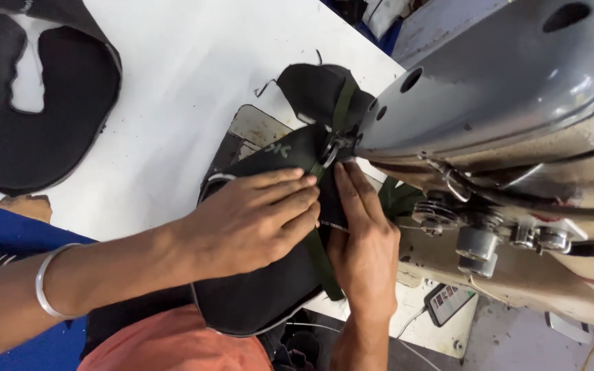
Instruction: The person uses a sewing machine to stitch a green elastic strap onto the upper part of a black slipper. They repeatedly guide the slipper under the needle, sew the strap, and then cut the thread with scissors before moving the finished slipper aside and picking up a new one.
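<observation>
While the big grey-and-cream sewing machine [517,117] overhangs the white tabletop [194,75], a black curved fabric panel [262,288] lies under its needle. Both hands, left [256,220] and right [362,240], press flat, fingers together, steadying the dark green webbing strap [322,264]. No containers show.

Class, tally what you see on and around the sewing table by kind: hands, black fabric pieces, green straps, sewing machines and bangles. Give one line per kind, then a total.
Hands: 2, left hand and right hand
Black fabric pieces: 2, one under the hands, one at far left
Green straps: 1
Sewing machines: 1
Bangles: 1
Total: 7
</observation>
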